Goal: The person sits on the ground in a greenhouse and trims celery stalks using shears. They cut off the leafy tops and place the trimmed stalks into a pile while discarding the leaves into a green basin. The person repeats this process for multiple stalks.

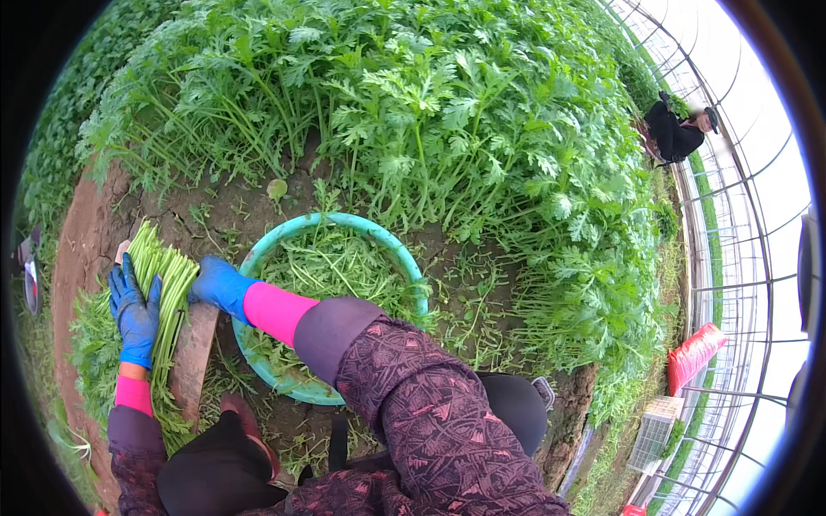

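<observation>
My left hand [135, 316], in a blue glove, lies flat with fingers apart on a thick bunch of cut leafy greens [169, 290]. The pale green stems point away from me and the lobed leaves hang toward me. Beneath the bunch a wooden board [193, 361] shows along its right side. My right hand [221, 288], also gloved in blue, is at the right edge of the stems with its fingers curled. Its fingertips are turned away, so what it holds is hidden. Below my right forearm stands a round turquoise tub [421, 293] with loose leaves and stem trimmings [329, 264] inside.
Tall leafy greens [439, 109] grow densely ahead and to the right. Trimmings [474, 309] litter the soil. Farther right are a person in dark clothes [674, 132], a red sack [695, 356] and a pale plastic crate [655, 435], beside the greenhouse frame [768, 277].
</observation>
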{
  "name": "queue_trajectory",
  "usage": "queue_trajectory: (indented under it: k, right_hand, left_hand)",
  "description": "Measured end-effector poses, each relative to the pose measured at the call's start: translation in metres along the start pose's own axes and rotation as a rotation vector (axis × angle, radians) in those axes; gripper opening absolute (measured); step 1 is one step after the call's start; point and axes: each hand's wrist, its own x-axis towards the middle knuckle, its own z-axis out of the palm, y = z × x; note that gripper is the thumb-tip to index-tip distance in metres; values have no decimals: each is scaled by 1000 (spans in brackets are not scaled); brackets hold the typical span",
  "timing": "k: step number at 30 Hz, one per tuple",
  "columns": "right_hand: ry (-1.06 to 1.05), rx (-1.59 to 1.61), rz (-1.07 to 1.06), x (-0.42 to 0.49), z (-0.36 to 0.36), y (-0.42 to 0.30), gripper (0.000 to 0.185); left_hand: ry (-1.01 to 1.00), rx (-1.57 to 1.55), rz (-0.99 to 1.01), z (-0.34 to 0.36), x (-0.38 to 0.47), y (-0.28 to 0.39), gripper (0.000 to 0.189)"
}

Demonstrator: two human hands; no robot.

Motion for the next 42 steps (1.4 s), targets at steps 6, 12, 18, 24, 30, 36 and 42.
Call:
queue_trajectory:
  k: [6, 12, 18, 24, 30, 36, 42]
  right_hand:
    - [80, -195, -383, -170, -107, 50, 29]
    - [277, -316, 184, -416, -160, 214, 39]
    - [1032, 582, 382, -547, -49, 367, 31]
    - [1477, 684, 106, -507, -57, 427, 37]
    - [1797, 323, 302, -453, -150, 496, 55]
    - [1502, 172, 487, -441, -196, 531, 34]
    - [1817, 978, 31, -431, -194, 521, 30]
  left_hand:
    - [-71, 98, -31, 18, 3, 2, 78]
    - [-264, 174, -143, -33, 28, -7, 90]
    - [-281, 214, 172, -149, 25, 66, 84]
    - [-454, 103, 394, -214, -25, 184, 62]
    - [-635, 1, 664, -248, -83, 251, 63]
    - [-652, -124, 565, -260, -94, 261, 65]
    - [-658, -153, 408, -250, -69, 254, 62]
